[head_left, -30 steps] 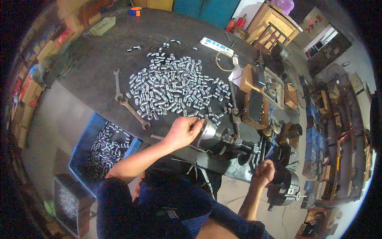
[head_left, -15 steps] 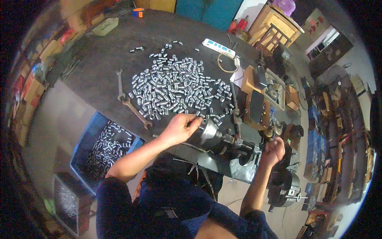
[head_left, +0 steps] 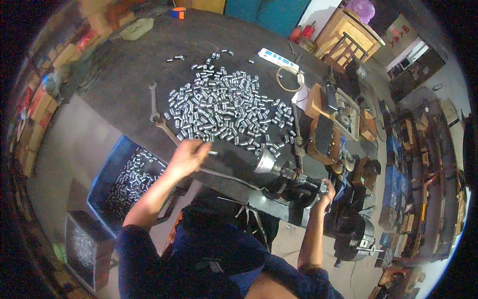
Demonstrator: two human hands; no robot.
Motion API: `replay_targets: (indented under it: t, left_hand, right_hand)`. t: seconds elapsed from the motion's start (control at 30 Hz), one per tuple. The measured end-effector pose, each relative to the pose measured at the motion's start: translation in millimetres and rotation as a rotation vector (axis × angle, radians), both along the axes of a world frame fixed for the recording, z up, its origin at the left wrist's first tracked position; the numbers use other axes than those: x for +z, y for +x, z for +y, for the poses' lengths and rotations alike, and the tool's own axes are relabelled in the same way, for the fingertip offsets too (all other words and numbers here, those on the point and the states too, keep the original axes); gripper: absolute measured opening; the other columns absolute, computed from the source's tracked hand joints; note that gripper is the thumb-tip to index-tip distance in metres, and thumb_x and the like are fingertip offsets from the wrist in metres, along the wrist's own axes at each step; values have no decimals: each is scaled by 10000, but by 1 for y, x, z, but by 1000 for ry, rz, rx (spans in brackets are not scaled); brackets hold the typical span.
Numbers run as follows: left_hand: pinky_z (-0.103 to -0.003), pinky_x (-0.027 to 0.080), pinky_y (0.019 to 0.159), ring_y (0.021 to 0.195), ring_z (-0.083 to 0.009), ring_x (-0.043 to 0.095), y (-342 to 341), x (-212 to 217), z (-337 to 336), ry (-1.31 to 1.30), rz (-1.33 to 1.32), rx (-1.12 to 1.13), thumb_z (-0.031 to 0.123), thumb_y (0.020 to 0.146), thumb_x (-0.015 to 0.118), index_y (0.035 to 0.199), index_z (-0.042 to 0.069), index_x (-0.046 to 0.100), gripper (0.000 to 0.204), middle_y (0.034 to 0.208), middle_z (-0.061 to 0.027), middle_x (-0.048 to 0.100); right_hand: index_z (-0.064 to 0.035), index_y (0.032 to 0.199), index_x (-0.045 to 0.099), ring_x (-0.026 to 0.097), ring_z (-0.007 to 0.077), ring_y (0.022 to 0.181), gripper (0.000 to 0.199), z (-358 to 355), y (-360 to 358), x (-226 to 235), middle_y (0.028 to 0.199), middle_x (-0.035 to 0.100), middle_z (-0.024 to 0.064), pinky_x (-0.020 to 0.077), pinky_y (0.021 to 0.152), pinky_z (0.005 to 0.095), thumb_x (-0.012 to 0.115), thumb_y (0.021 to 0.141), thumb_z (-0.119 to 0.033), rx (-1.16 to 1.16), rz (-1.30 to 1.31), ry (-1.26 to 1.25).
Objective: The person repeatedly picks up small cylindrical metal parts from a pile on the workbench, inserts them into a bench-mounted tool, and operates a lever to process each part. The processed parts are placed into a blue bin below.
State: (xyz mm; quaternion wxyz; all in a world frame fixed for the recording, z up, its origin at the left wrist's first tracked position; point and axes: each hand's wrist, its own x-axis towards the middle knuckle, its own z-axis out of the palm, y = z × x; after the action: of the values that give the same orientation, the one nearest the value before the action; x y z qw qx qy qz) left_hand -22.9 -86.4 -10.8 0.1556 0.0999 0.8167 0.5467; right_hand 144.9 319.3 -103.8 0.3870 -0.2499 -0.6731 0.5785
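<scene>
- A blue bin (head_left: 112,172) full of small metal cylinders sits on the floor, below and to the left of the chuck (head_left: 266,162) of the small bench machine.
- Two open-end wrenches (head_left: 155,107) lie on the dark bench (head_left: 124,74), well left of the chuck and beside the heap.
- The left hand (head_left: 186,155) rests at the bench's near edge, left of the chuck and apart from it. Its fingers pinch a thin silvery piece (head_left: 212,152) that points toward the chuck.
- A wide heap of short shiny metal cylinders (head_left: 219,107) spreads over the bench, above and left of the chuck.
- The chuck stands at the bench's front edge with its silver face turned left.
- A white power strip (head_left: 278,58) lies far above the chuck, past the heap.
- The right hand (head_left: 326,195) is clenched around the machine's handle end (head_left: 318,188), right of the chuck.
</scene>
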Motion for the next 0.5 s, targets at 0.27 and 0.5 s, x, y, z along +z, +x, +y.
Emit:
replay_targets:
  t: [0.27, 0.5]
  left_hand:
    - [-409, 443, 566, 599, -353, 563, 24, -93, -150, -720, 207, 234, 253, 756, 529, 688, -17, 572, 281, 624, -203, 563]
    - [-413, 455, 627, 703, -327, 576, 19, -27, -62, -521, 395, 78, 196, 726, 540, 779, 48, 584, 164, 731, -181, 585]
  right_hand:
    - [-7, 728, 509, 300, 41, 430, 161, -43, -3, 108, 564, 359, -18, 228, 354, 158, 409, 830, -80, 78, 481, -121]
    - [-26, 698, 480, 338, 54, 435, 240, -67, 57, 93, 579, 399, -5, 263, 358, 172, 479, 809, -239, 140, 421, -149]
